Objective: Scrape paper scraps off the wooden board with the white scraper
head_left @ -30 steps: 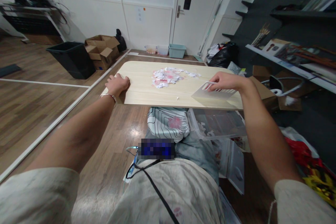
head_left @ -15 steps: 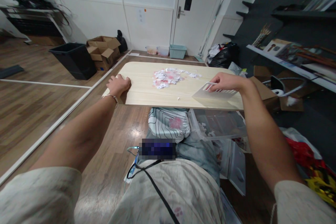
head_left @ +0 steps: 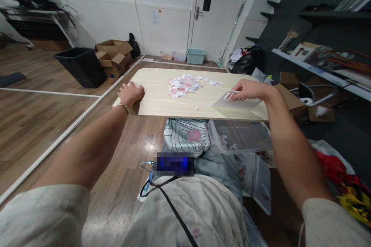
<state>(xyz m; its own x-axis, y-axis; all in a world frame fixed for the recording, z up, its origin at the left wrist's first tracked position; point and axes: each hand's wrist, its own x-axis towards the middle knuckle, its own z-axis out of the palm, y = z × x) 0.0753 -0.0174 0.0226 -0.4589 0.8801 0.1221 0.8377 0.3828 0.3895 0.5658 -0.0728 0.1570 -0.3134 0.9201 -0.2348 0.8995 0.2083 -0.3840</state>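
A low light-wood table point(head_left: 153, 102) stands in front of me. On its far middle lies a heap of white and pink puzzle pieces point(head_left: 187, 84). My right hand point(head_left: 246, 88) is closed on a flat white plastic scraper point(head_left: 236, 103) with slots, its edge resting on the table's right part. My left hand point(head_left: 130, 93) grips the table's left edge with curled fingers. A single small piece point(head_left: 196, 108) lies near the front edge.
A clear plastic box point(head_left: 240, 136) with a few pieces and its lid point(head_left: 261, 185) sit under the table by my legs. A black bin point(head_left: 79, 65) and cardboard boxes point(head_left: 114, 56) stand at the left. Shelves and clutter line the right wall.
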